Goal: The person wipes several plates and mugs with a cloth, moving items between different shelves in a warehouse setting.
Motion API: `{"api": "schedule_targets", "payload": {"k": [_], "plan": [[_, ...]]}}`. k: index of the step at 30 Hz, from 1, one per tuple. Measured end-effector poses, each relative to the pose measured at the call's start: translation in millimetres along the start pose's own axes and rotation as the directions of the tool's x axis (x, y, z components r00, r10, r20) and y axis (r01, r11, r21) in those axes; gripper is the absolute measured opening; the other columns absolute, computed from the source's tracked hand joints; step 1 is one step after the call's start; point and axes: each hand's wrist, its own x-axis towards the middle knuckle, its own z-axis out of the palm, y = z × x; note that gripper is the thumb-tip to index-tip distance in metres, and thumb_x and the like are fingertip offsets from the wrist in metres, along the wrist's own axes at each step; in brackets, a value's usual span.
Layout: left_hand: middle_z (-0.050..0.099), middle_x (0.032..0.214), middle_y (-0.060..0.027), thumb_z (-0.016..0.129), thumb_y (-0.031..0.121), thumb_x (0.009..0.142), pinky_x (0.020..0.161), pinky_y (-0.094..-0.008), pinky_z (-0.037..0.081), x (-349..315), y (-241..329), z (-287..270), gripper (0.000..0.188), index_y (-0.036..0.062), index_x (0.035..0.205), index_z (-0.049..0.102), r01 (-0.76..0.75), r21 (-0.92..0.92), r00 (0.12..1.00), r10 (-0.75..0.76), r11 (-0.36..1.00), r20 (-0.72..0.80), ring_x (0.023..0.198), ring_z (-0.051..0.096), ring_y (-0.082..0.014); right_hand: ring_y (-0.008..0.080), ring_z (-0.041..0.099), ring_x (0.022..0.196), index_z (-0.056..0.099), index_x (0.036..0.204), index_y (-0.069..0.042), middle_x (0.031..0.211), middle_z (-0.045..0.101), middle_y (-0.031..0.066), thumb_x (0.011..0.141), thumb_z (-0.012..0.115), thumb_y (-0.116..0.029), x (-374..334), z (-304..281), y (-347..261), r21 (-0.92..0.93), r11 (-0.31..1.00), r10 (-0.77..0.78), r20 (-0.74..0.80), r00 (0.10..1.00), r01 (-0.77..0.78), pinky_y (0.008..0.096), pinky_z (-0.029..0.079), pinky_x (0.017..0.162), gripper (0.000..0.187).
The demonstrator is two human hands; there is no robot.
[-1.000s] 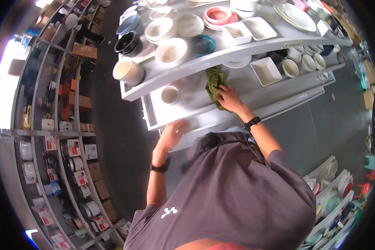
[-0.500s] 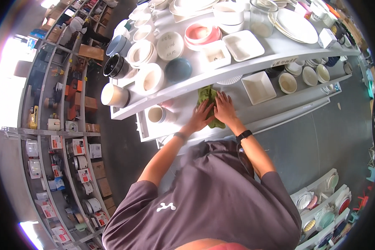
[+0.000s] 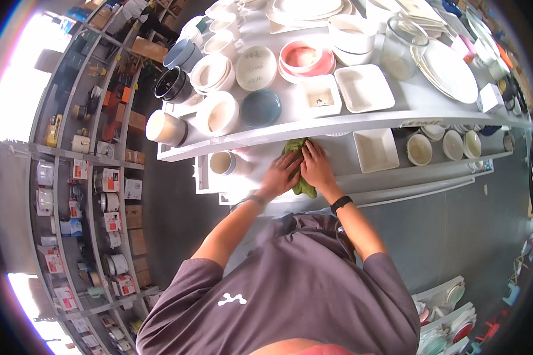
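Observation:
A crumpled green cloth (image 3: 305,189) lies on the lower shelf board (image 3: 344,160), just under the front edge of the upper shelf. My left hand (image 3: 280,174) presses down on its left side, fingers together and closed over the fabric. Beside it, my right hand (image 3: 318,167) bears on the cloth's right side, its fingers also gathered on it. The two hands nearly touch, and they hide the middle of the cloth. Left of them a white cup (image 3: 222,163) stands on the same board. To the right is a square white dish (image 3: 375,150).
Above my hands, the upper shelf (image 3: 278,131) overhangs, crowded with white bowls, a dark blue bowl (image 3: 261,108), pink bowls (image 3: 302,57) and a glass jar (image 3: 400,50). Several small bowls (image 3: 419,149) sit farther right below. A storage rack (image 3: 92,195) stands left; a person (image 3: 137,13) is far off.
My left hand has drawn closer to the right one, and the fingers of both hands are less spread. They remain on the cloth. The whole view has shifted slightly.

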Motion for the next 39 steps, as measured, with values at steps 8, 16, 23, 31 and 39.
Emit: {"api": "schedule_targets", "payload": {"k": [8, 16, 23, 31, 39], "plan": [[0.048, 0.142, -0.0127, 0.064, 0.027, 0.086, 0.107, -0.0486, 0.038, -0.5, 0.0, -3.7, 0.045, 0.0144, 0.129, 0.057, -0.002, 0.016, 0.999, 0.002, 1.000, -0.041, 0.129, 0.045, -0.0369, 0.0390, 0.050, 0.127, 0.063, 0.116, 0.005, 0.135, 0.055, 0.0213, 0.083, 0.057, -0.014, 1.4, -2.8, -5.4, 0.031, 0.999, 0.044, 0.028, 0.999, -0.045, 0.0495, 0.040, 0.109, 0.039], [0.048, 0.140, -0.0128, 0.065, 0.030, 0.083, 0.107, -0.0507, 0.035, -5.7, -2.1, -4.5, 0.048, 0.0143, 0.128, 0.058, 0.073, -0.096, 0.997, -0.076, 0.993, -0.023, 0.127, 0.043, -0.0382, 0.0397, 0.050, 0.123, 0.062, 0.115, 0.003, 0.132, 0.056, 0.0206, 0.080, 0.059, -0.014, 1.4, -3.5, -4.7, 0.025, 0.999, 0.029, 0.026, 0.999, -0.030, 0.0505, 0.039, 0.109, 0.039], [0.049, 0.137, -0.0146, 0.066, 0.028, 0.082, 0.104, -0.0502, 0.037, -4.4, -0.9, -6.5, 0.045, 0.0130, 0.124, 0.059, 0.085, -0.033, 0.996, -0.085, 0.996, -0.019, 0.124, 0.045, -0.0392, 0.0402, 0.050, 0.121, 0.060, 0.116, 0.001, 0.132, 0.054, 0.0201, 0.079, 0.059, -0.013, 2.5, -3.9, -6.6, 0.018, 0.999, 0.030, 0.007, 1.000, -0.031, 0.0523, 0.039, 0.107, 0.039], [0.053, 0.134, -0.0118, 0.064, 0.018, 0.077, 0.105, -0.0480, 0.042, -6.7, -3.0, 0.2, 0.044, 0.0137, 0.121, 0.060, 0.102, -0.038, 0.991, -0.105, 0.994, -0.088, 0.121, 0.049, -0.0374, 0.0395, 0.050, 0.122, 0.060, 0.115, 0.001, 0.131, 0.054, 0.0191, 0.079, 0.060, -0.013, 1.7, -2.8, -5.2, 0.028, 0.999, 0.037, 0.005, 0.999, -0.037, 0.0524, 0.040, 0.106, 0.039], [0.053, 0.133, -0.0128, 0.061, 0.015, 0.076, 0.105, -0.0478, 0.042, -7.9, -4.2, -1.1, 0.043, 0.0105, 0.119, 0.061, 0.086, -0.030, 0.992, -0.088, 0.996, -0.087, 0.121, 0.049, -0.0375, 0.0389, 0.049, 0.121, 0.060, 0.117, 0.000, 0.132, 0.053, 0.0173, 0.079, 0.060, -0.013, 1.4, 0.9, -5.9, 0.026, 0.998, 0.063, 0.002, 0.998, -0.063, 0.0524, 0.040, 0.105, 0.040]]}}
